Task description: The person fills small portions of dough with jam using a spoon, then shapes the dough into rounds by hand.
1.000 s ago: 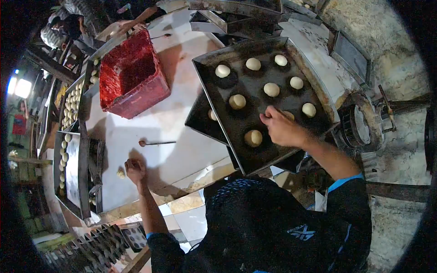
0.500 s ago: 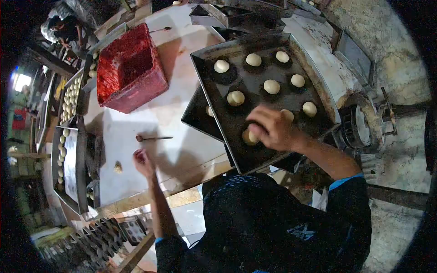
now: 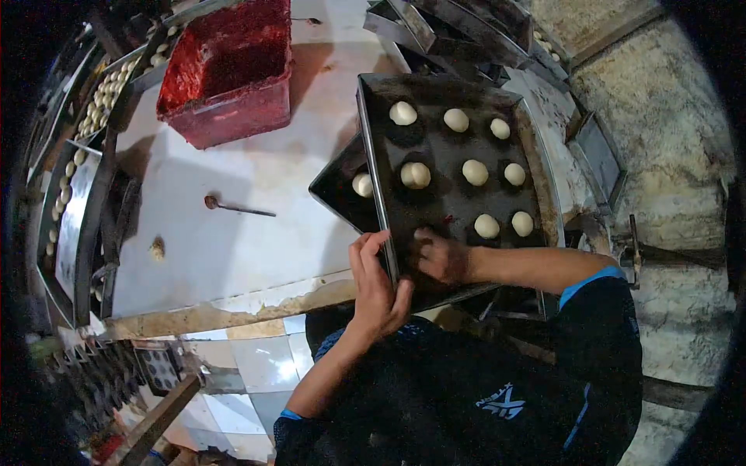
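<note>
A dark metal baking tray (image 3: pixel 443 216) stands on the table with several pale dough balls (image 3: pixel 475 172) in loose rows. My left hand (image 3: pixel 377 289) grips its left wall near the front corner, fingers at the rim and thumb lower down. Inside the tray, my right hand (image 3: pixel 441 258) is low at the front left, fingers curled. What those fingers hold or press is hidden under them. A small red speck (image 3: pixel 448 219) shows on the tray floor just beyond the hand. Beneath, a second tray (image 3: pixel 336 180) juts out to the left, with one dough ball (image 3: pixel 363 185) visible.
A red-smeared tub (image 3: pixel 233 116) stands at the back left of the white table (image 3: pixel 194 256). A spoon (image 3: pixel 241 208) with a reddish bowl lies before it. Trays of dough balls (image 3: pixel 70 225) line the left side; more metal trays (image 3: pixel 451 39) are stacked at the back.
My left hand has come right from above the table to grip the tray's wall. My right hand has drawn nearer the tray's front, its fingers curled. The camera view has shifted.
</note>
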